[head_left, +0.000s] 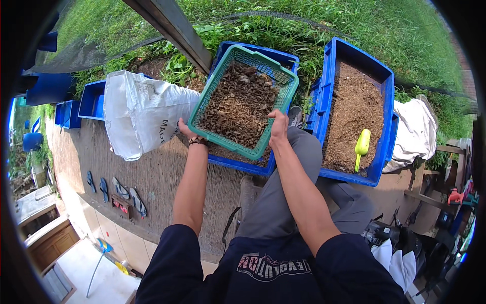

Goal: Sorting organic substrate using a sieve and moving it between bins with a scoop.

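Both my hands grip a green mesh basket (230, 144) by its near half. My left hand (188, 131), with a dark bracelet at the wrist, is closed on the left side of the rim. Opposite it, my right hand (278, 125) is closed on the right side. Dark brown clumps and paler, grub-like bits (238, 106) fill the basket. Beneath it is a blue tray (223, 163) with brown grainy material, mostly hidden. Right of my knee stands another blue tray (329, 172) holding light brown grainy material (357, 106), with a lime-green scoop (362, 144) lying on it.
A white woven sack (144, 111) leans close by my left hand, with blue trays (91, 100) behind it. White cloth or sacking (415, 126) lies at the right. A slanting post (174, 30) rises beyond the basket. Sandals (136, 201) rest on the concrete at the left.
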The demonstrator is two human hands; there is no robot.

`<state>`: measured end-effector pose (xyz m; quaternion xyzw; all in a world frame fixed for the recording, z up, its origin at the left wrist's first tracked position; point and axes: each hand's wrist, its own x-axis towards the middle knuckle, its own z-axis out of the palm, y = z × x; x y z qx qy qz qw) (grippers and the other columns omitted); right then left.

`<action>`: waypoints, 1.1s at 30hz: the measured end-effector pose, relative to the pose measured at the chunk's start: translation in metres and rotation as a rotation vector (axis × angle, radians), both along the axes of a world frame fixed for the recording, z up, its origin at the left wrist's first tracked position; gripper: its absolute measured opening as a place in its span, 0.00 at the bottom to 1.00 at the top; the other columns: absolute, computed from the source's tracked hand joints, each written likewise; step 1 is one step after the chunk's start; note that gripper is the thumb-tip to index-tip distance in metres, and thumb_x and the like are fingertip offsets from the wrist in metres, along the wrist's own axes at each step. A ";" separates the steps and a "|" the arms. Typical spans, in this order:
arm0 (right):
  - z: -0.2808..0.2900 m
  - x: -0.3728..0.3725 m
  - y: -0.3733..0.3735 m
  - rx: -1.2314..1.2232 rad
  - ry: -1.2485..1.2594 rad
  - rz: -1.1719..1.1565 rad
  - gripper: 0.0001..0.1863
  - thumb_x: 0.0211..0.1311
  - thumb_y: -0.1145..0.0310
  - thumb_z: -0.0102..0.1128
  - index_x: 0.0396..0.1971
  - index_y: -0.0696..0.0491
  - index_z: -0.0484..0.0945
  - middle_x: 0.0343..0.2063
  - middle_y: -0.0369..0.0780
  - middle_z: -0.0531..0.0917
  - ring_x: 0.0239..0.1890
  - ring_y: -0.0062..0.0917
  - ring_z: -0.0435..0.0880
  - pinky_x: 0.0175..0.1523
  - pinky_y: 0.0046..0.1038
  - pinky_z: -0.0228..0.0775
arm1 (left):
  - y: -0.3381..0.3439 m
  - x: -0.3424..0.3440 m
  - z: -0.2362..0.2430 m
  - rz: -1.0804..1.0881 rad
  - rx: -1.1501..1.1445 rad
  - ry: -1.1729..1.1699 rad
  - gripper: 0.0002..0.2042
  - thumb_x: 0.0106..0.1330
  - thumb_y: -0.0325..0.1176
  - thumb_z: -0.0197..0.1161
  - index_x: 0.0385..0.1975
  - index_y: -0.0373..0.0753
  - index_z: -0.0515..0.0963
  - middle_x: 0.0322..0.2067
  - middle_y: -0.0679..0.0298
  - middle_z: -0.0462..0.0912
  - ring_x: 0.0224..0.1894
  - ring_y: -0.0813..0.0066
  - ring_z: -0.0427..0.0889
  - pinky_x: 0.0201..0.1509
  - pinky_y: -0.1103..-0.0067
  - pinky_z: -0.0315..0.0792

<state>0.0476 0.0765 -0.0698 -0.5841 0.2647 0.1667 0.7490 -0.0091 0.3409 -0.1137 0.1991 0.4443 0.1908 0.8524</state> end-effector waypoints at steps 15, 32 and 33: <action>-0.008 -0.001 -0.021 0.019 0.026 -0.126 0.11 0.45 0.65 0.54 0.25 0.49 0.62 0.33 0.34 0.63 0.40 0.25 0.61 0.54 0.32 0.54 | -0.051 0.015 0.015 -0.030 0.037 0.053 0.38 0.64 0.63 0.40 0.57 0.32 0.69 0.57 0.49 0.72 0.55 0.50 0.73 0.62 0.60 0.65; -0.002 -0.002 -0.024 0.089 -0.073 0.014 0.12 0.47 0.62 0.55 0.30 0.51 0.66 0.43 0.39 0.65 0.53 0.32 0.59 0.65 0.45 0.46 | -0.058 0.005 0.004 -0.203 0.049 -0.078 0.29 0.67 0.56 0.39 0.54 0.39 0.72 0.53 0.55 0.74 0.55 0.60 0.73 0.58 0.68 0.70; 0.000 -0.001 -0.023 0.086 -0.012 -0.083 0.13 0.47 0.63 0.55 0.31 0.51 0.65 0.43 0.39 0.65 0.53 0.32 0.59 0.65 0.45 0.46 | -0.046 0.006 -0.005 -0.175 0.228 -0.239 0.27 0.69 0.52 0.37 0.57 0.40 0.71 0.55 0.55 0.74 0.57 0.62 0.73 0.60 0.69 0.69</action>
